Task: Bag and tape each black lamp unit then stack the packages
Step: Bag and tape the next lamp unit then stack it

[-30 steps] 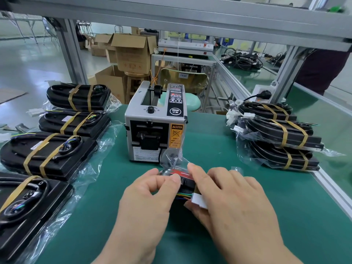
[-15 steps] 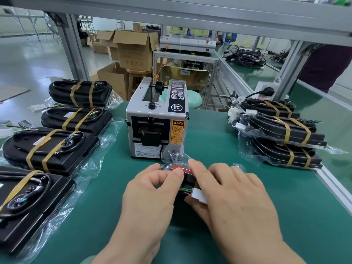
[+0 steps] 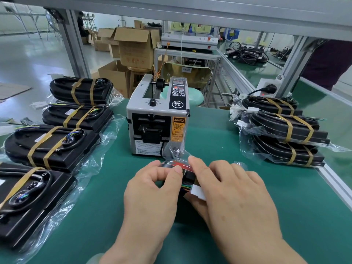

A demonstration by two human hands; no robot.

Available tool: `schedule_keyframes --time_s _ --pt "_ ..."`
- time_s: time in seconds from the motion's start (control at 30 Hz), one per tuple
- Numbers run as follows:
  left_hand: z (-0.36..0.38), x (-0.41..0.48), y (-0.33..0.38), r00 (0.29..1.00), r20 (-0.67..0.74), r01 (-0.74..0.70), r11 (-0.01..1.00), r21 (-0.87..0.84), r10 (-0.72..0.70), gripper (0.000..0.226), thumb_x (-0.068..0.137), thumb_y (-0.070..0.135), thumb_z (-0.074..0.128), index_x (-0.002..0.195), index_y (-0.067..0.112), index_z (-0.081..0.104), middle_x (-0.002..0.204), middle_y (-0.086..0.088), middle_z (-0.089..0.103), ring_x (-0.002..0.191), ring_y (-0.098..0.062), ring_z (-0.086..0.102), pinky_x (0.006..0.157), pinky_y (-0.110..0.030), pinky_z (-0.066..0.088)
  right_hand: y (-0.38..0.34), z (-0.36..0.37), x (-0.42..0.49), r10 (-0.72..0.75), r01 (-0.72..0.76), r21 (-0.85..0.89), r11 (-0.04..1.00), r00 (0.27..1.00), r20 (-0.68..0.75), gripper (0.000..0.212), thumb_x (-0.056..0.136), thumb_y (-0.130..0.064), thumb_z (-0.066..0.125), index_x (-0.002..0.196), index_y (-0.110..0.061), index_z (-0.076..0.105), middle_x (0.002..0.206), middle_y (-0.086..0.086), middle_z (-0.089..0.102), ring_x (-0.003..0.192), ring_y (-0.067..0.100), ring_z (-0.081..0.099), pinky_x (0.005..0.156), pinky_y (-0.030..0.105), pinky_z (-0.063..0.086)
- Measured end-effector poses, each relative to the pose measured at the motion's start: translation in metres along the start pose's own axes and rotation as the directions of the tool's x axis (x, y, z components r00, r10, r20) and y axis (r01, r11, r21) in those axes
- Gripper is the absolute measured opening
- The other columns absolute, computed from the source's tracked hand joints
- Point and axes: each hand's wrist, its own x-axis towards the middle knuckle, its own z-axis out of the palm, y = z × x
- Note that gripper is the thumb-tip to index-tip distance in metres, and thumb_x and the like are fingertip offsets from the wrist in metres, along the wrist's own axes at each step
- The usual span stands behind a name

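A black lamp unit (image 3: 187,176) in a clear plastic bag (image 3: 174,151) lies on the green mat in front of the tape dispenser (image 3: 158,119), mostly hidden under my hands. My left hand (image 3: 152,195) pinches the bag's folded end between thumb and forefinger. My right hand (image 3: 232,197) lies over the unit, its forefinger pressing the bag at the fold and its thumb under a white connector (image 3: 197,192) with coloured wires. A red part of the lamp shows between my fingertips.
Several bagged lamp units banded with tan tape lie in a row at the left (image 3: 51,145). A stack of three taped packages (image 3: 285,134) sits at the right, near the table's metal edge rail (image 3: 335,181). Cardboard boxes (image 3: 135,46) stand behind the bench.
My hands have barely moved on the bagged unit. The view has shifted slightly, so everything sits a little lower in the frame.
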Motion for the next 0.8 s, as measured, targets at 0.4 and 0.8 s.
schedule_keyframes --time_s 0.4,0.8 --pt "-0.0041 0.0017 0.0014 0.991 0.136 0.019 0.989 -0.149 0.001 0.023 0.085 0.030 0.064 0.066 0.034 0.077 0.080 0.033 0.068 0.113 0.023 0.042 0.091 -0.016 0.031 0.0000 0.0006 0.0009 0.003 -0.003 -0.004 1.000 1.000 -0.006 0.065 0.056 -0.046 0.084 0.113 -0.019 0.069 0.071 0.003 0.058 0.060 0.028 0.057 0.055 0.035 0.044" --pt "0.0012 0.0027 -0.0039 1.000 0.011 -0.026 1.000 0.001 0.026 0.019 0.079 0.036 0.065 0.065 0.028 0.075 0.110 0.007 0.069 0.113 0.011 0.050 0.084 -0.006 0.032 -0.0009 -0.0009 0.0011 0.014 -0.013 -0.019 1.000 1.000 0.025 0.060 0.065 -0.047 0.079 0.117 -0.020 0.067 0.072 0.002 0.057 0.062 0.028 0.056 0.056 0.035 0.043"
